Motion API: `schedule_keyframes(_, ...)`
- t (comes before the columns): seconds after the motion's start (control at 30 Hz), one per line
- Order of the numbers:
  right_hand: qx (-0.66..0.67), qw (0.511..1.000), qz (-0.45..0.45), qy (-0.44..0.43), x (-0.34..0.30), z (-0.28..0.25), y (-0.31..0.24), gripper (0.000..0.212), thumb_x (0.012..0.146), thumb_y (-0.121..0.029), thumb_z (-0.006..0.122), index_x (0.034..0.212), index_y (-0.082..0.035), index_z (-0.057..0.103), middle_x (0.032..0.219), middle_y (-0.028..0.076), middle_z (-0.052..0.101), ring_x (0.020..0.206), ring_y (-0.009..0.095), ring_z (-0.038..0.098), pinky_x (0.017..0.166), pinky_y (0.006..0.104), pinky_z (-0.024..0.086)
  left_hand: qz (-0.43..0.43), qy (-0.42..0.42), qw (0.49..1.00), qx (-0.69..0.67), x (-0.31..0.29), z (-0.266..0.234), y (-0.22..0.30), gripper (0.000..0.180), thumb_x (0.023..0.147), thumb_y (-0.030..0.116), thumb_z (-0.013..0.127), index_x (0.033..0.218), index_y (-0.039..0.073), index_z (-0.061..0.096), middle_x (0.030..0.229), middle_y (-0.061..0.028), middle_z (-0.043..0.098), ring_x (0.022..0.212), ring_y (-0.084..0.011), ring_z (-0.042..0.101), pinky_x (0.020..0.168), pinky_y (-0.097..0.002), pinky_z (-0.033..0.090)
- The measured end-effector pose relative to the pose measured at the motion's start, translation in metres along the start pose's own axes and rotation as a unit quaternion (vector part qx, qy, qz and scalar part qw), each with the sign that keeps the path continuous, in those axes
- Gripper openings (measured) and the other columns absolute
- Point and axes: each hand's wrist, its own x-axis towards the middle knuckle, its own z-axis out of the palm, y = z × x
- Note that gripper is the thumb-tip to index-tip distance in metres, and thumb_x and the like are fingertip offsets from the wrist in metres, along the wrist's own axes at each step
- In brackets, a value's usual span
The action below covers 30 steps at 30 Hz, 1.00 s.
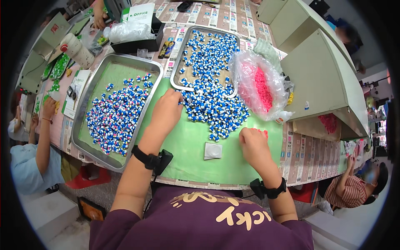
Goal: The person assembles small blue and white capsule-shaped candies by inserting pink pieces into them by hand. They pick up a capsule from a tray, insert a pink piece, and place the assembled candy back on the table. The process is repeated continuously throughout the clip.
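Blue-white pieces (212,104) are touched by the left hand (166,110), grip half curled; pink pieces (261,132) are enclosed in the right hand (253,146), kept ready.

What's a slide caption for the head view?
Left hand reaches the blue-and-white pieces on the green mat; right hand holds pink pieces.

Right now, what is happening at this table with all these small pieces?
A person sits at a green mat and sorts small blue-and-white pieces by hand. The left hand reaches into the loose pile that spills from the right metal tray. The right hand rests on the mat with a few pink pieces at its fingertips. The left tray holds pieces with blue, white and pink. A clear bag of pink pieces lies to the right.
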Motion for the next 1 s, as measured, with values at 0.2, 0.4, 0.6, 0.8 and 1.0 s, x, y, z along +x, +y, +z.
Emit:
schedule_keyframes(0.2, 0.079, 0.996, -0.002, -0.028, -0.008, 0.005, -0.004, 0.010, 0.076, 0.002, 0.051, 0.078, -0.008, 0.050, 0.074, 0.009, 0.056, 0.078, 0.031, 0.055, 0.068, 0.0422, 0.034, 0.002, 0.055, 0.996, -0.067, -0.008, -0.008, 0.002, 0.016, 0.075, 0.004, 0.065, 0.090, 0.000, 0.063, 0.085, -0.0133, 0.060, 0.071, -0.0275, 0.062, 0.063, -0.0372, 0.050)
schedule_keyframes(0.4, 0.334, 0.940, -0.060, 0.033, 0.014, -0.033, -0.038, 0.021, 0.072, 0.012, 0.056, 0.077, -0.006, 0.046, 0.081, 0.009, 0.054, 0.080, 0.027, 0.054, 0.073, 0.0369, 0.039, -0.029, -0.124, 0.862, -0.490, -0.034, -0.033, 0.053, 0.013, 0.088, 0.006, 0.063, 0.098, 0.000, 0.067, 0.083, -0.0026, 0.061, 0.070, -0.0098, 0.060, 0.060, -0.0242, 0.051)
schedule_keyframes(0.6, 0.417, 0.899, -0.101, 0.084, 0.024, -0.049, -0.072, 0.023, 0.080, 0.009, 0.062, 0.078, -0.007, 0.046, 0.087, 0.007, 0.057, 0.083, 0.022, 0.055, 0.077, 0.0325, 0.042, -0.102, -0.273, 0.712, -0.639, -0.048, -0.033, 0.086, 0.017, 0.094, 0.017, 0.064, 0.097, 0.001, 0.068, 0.077, -0.0007, 0.062, 0.067, -0.0067, 0.058, 0.061, -0.0221, 0.050)
schedule_keyframes(0.8, 0.364, 0.917, -0.126, 0.105, 0.018, -0.044, -0.074, 0.025, 0.079, 0.010, 0.065, 0.078, -0.006, 0.046, 0.088, 0.009, 0.059, 0.080, 0.024, 0.057, 0.073, 0.0326, 0.044, -0.102, -0.283, 0.728, -0.616, -0.055, -0.026, 0.079, 0.019, 0.095, 0.020, 0.063, 0.098, 0.002, 0.067, 0.071, 0.0014, 0.059, 0.063, -0.0046, 0.053, 0.055, -0.0203, 0.044)
schedule_keyframes(1.0, 0.265, 0.940, -0.183, 0.112, 0.018, -0.047, -0.073, 0.020, 0.078, 0.005, 0.069, 0.082, -0.004, 0.052, 0.093, 0.013, 0.063, 0.081, 0.028, 0.062, 0.068, 0.0355, 0.049, -0.092, -0.268, 0.758, -0.587, -0.059, -0.018, 0.085, 0.019, 0.101, 0.023, 0.052, 0.098, 0.006, 0.060, 0.072, 0.0070, 0.049, 0.062, -0.0018, 0.040, 0.054, -0.0185, 0.033)
